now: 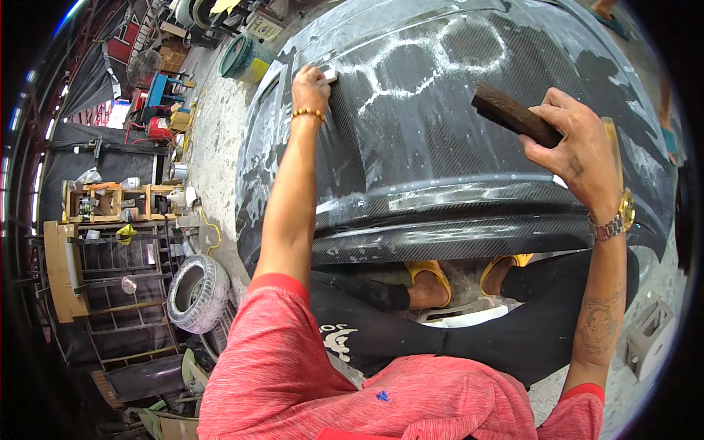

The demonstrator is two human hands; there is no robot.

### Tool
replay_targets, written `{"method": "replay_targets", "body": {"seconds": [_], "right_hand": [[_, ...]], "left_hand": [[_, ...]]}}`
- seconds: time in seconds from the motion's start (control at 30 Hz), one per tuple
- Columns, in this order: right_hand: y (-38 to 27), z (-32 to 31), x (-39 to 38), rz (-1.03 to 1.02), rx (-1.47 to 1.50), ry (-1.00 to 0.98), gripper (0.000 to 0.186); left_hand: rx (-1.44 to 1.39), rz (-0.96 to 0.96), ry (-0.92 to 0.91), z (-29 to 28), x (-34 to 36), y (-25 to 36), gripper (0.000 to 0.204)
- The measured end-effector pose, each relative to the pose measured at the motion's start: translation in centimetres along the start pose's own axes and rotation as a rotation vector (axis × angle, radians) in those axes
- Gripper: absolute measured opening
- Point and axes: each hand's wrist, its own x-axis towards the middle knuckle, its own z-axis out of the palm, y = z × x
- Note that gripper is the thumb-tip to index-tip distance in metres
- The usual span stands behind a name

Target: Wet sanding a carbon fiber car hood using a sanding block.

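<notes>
While the left hand (312,89) finger-pinches a white block (330,76) at the left of the black panel (433,139), the right hand (576,147) clamps a dark block (517,115), thumb opposing fingers, over its right part. Concrete floor (220,158) borders the panel's left edge. A green bucket (253,68) has indistinct contents; a red banner (130,35) bears lettering.

A mottled red T-shirt (455,400) (with a small blue emblem (382,396)) goes with black trousers (513,341) with a white print (337,340) on the left thigh (389,348) and yellow shoes (424,266), while a brown-beaded bracelet (308,112) rings the left wrist (308,123), a silver-and-gold watch (609,229) the right, and dark tattoos (598,324) mark the right hand (576,150) and forearm (618,286).
</notes>
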Motion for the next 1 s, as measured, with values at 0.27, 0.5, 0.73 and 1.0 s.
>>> {"method": "replay_targets", "body": {"seconds": [0.27,0.5,0.73,1.0], "right_hand": [[-1.1,-0.4,-0.6,-0.005,-0.008,-0.007,0.025],[-2.1,-0.6,-1.3,-0.003,-0.001,-0.008,0.024],[-1.9,-0.1,-0.3,-0.062,-0.008,0.019,0.025],[-1.5,0.1,0.0,-0.036,0.002,-0.014,0.027]], "left_hand": [[-0.153,0.09,-0.199,-8.8,-20.3,11.5,0.016],[-0.177,-0.126,-0.274,-12.5,-21.1,9.6,0.029],[-0.001,-0.047,-0.024,-6.2,-3.7,0.2,0.025],[0.067,0.05,-0.101,-1.1,-0.9,-2.6,0.018]]}}
